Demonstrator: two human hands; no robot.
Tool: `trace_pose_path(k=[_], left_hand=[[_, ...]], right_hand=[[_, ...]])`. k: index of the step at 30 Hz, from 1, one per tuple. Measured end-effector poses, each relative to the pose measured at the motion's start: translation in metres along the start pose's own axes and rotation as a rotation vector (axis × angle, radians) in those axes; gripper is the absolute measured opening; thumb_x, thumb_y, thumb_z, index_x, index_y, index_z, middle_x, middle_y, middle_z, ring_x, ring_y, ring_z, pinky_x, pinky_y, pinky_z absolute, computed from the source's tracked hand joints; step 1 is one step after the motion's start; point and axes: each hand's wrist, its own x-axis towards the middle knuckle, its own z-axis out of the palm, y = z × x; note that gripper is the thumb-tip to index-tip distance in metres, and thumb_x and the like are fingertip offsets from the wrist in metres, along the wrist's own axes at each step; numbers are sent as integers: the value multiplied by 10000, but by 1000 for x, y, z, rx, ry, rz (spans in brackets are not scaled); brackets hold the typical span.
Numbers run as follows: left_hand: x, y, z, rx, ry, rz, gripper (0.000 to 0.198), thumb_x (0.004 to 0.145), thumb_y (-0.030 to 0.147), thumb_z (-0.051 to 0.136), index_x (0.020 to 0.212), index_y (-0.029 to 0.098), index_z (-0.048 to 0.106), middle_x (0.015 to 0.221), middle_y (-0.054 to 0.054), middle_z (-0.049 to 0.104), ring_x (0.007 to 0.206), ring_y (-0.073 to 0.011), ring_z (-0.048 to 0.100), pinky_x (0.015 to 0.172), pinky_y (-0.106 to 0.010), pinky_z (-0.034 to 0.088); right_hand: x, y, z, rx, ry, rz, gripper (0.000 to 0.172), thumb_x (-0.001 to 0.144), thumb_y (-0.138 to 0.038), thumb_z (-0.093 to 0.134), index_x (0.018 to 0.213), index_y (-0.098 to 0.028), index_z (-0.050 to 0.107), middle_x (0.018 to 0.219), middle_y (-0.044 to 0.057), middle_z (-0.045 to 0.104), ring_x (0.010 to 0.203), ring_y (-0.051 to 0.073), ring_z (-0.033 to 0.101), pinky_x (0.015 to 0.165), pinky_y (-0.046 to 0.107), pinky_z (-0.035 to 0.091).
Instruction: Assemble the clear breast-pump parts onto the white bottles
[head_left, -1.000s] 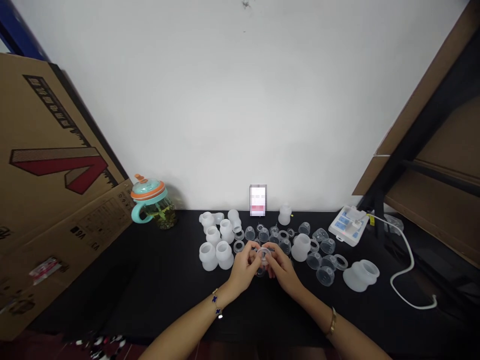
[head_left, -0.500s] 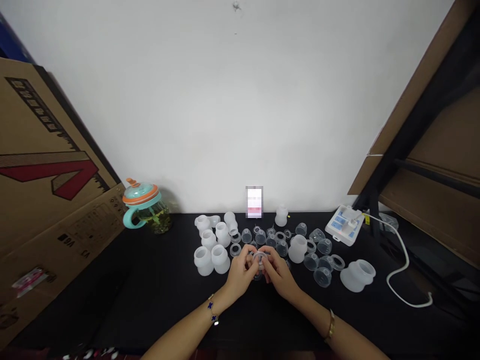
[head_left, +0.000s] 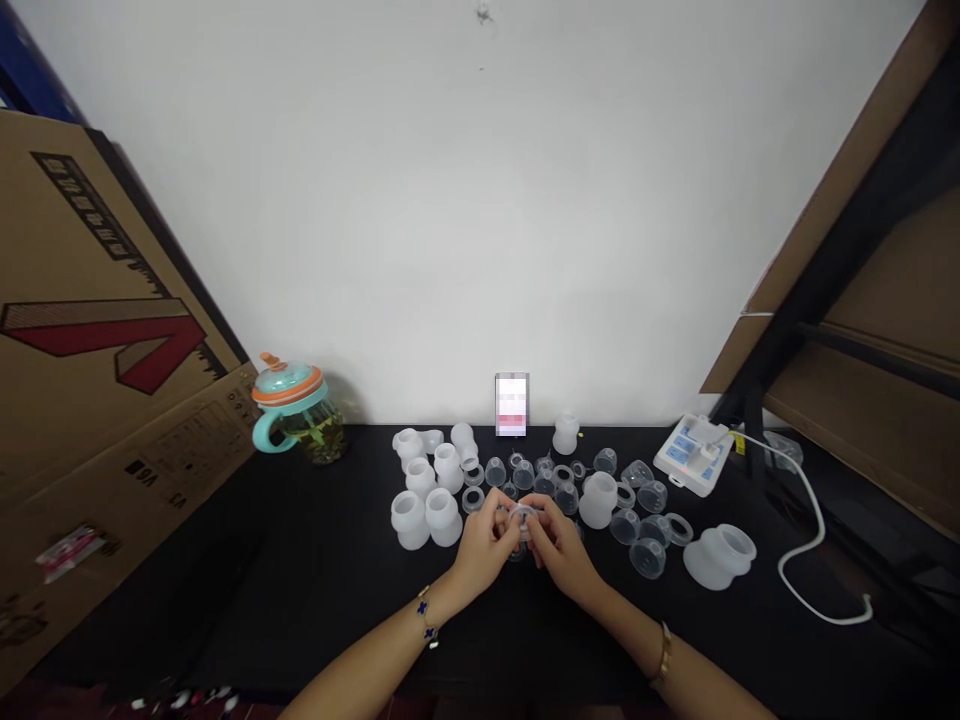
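The left hand (head_left: 484, 545) and right hand (head_left: 559, 545) pinch one small, round, clear plastic part (head_left: 523, 515) between their fingertips, midway, neither hand nearer; its tilt is hard to judge behind the thumbs. Left of it stand squat, frosted-white plastic bottles (head_left: 409, 522). Just beyond lie clear plastic domed cups (head_left: 523, 474); farther, a pixelated upright screen (head_left: 512, 405) stands by the wall (head_left: 480, 220).

Single view, from a head-worn camera. It looks forward and down over the black table (head_left: 315, 580), squarely facing the white wall (head_left: 480, 220). The left hand (head_left: 484, 550) and right hand (head_left: 561, 550) appear small, low and near centre. Coverage is wide, cardboard box (head_left: 161, 400) at left to black frame (head_left: 847, 230) at right.
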Motion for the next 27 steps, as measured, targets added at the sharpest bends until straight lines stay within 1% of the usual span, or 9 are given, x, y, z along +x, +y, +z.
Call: trace_pose_path(k=[4,7,9,11,15,18,22,24,27], left_hand=[[0,0,-1,69,9,21,187,943,391,546,900,211,522,546,60,562,466,-118,509,477,-205,334],[1,0,-5,191,51,90,155,933,364,564,946,213,595,557,54,572,485,-124,528,507,-218,361],[1,-1,-7,260,82,131,177,928,371,578,1003,227,647,579,42,593,505,-134,547,528,-233,382],[2,0,-9,261,96,130,227,928,401,587,1066,240,668,619,28,625,530,-144,569,547,-246,409],[4,4,-9,170,82,69,329,913,451,608,1167,241,624,776,-1,690,600,-154,612,548,-243,442],[4,7,-8,151,90,64,270,902,427,613,1091,234,608,827,-2,687,618,-140,610,538,-225,434],[4,10,-9,145,95,31,170,886,372,612,950,217,584,760,18,630,600,-126,576,521,-206,406],[4,12,-9,153,97,26,150,892,355,601,936,214,573,744,22,611,608,-128,572,525,-205,401],[4,13,-11,179,89,46,135,919,348,567,941,215,573,763,15,616,624,-134,579,537,-214,399]], right_hand=[[0,-2,-2,2,-18,3,352,1016,-525,436,1167,-225,540,680,-43,566,499,109,500,478,220,387],[1,-5,-4,-31,-9,-3,320,1007,-499,469,1168,-235,550,700,-35,579,565,128,540,528,237,419],[1,-5,-5,-79,18,-5,302,990,-492,506,1148,-242,567,718,-29,590,593,139,555,526,240,414],[2,-3,-5,-86,47,8,303,973,-501,535,1133,-247,575,739,-23,602,606,147,569,507,239,407],[4,8,-3,68,84,62,364,955,-552,544,1173,-261,533,821,-6,637,583,145,588,450,225,404],[5,13,-2,121,107,93,401,934,-581,562,1173,-263,512,843,-3,656,555,139,593,434,221,404],[5,8,-3,-17,82,83,354,942,-563,564,1081,-237,589,717,-20,628,565,152,594,476,236,423],[4,3,-3,-91,55,63,338,962,-548,538,1003,-226,631,643,-28,587,559,155,576,496,245,422],[4,-1,-3,-127,50,43,351,980,-538,506,952,-219,651,623,-30,570,529,145,543,506,252,404]])
